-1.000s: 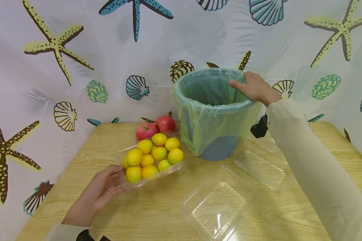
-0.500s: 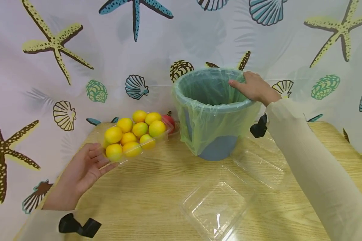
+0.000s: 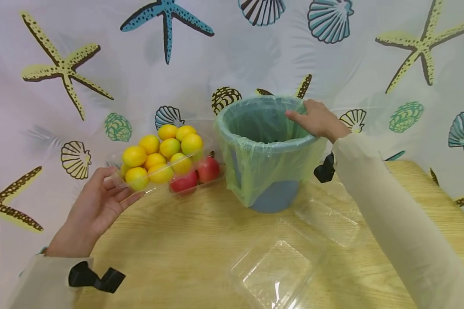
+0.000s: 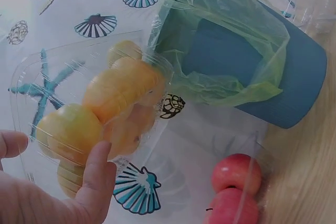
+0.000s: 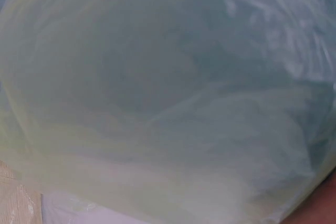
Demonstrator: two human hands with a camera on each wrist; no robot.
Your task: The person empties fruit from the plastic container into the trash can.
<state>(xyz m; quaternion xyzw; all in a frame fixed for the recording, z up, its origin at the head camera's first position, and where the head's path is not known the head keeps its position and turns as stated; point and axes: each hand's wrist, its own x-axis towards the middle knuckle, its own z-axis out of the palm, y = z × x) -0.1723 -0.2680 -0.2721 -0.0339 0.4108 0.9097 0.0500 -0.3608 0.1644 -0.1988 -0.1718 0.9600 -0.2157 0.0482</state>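
Note:
My left hand [image 3: 96,206] holds a clear plastic tray [image 4: 100,41] by its left end, raised off the table and tilted. Several round yellow citrus fruits [image 3: 170,148] lie piled in it. My right hand [image 3: 319,120] grips the right side of the rim of a blue bin [image 3: 272,198], thumb over the inside. A thin green bag [image 3: 270,169] lines the bin and hangs over its rim; the bottom inside is hidden. In the right wrist view the bag fills nearly everything. Behind and below the raised tray, two red apples [image 3: 208,169] sit in another clear tray.
An empty clear plastic tray [image 3: 276,274] lies on the wooden table [image 3: 166,257] in front of the bin. Another clear tray [image 3: 332,223] lies right of the bin, partly behind my right arm. A cloth with sea-shell and starfish prints [image 3: 239,51] hangs close behind.
My left hand has lifted the tray of yellow fruits up and to the left, so the apples show below it. My right hand keeps its grip; the head view has shifted slightly.

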